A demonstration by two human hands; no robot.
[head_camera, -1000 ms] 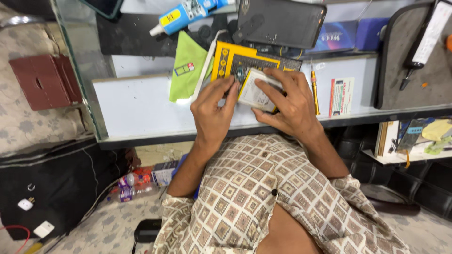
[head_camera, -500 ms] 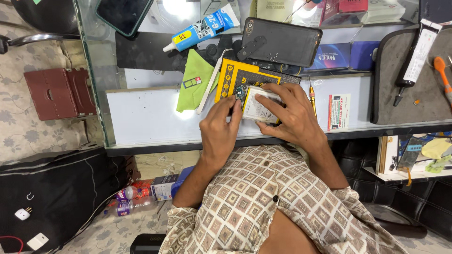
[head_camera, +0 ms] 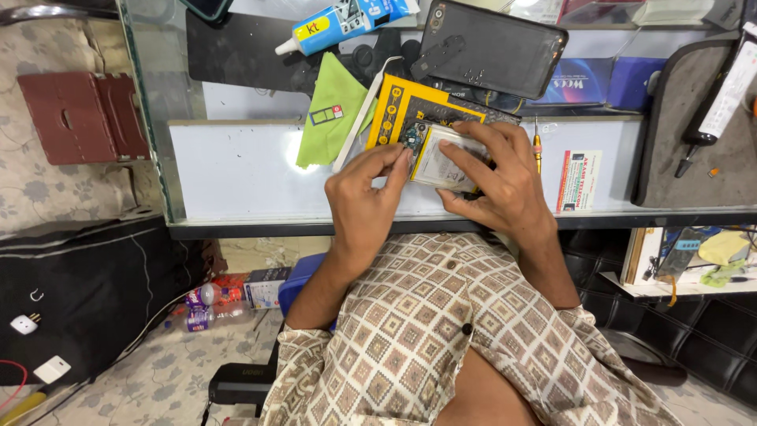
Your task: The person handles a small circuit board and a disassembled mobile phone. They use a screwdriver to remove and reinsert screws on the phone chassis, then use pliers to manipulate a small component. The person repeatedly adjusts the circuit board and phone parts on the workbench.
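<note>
An opened phone (head_camera: 441, 158), its back off and circuit board and battery showing, lies on a yellow and black mat (head_camera: 394, 102) on the glass counter (head_camera: 236, 170). My right hand (head_camera: 497, 181) grips the phone from the right, fingers over its top and side. The fingertips of my left hand (head_camera: 367, 197) press on the phone's left edge near the board; whether they pinch a small part I cannot tell.
A dark phone back cover (head_camera: 493, 47) lies beyond the mat, a glue tube (head_camera: 347, 20) and a green cloth (head_camera: 331, 110) to its left. A small screwdriver (head_camera: 538, 146) and a card (head_camera: 577, 181) sit right of my hand, a grey pouch (head_camera: 694, 134) at far right.
The view has drifted slightly. My left fingertips have shifted along the phone's left edge; my right hand keeps its grip on the phone.
</note>
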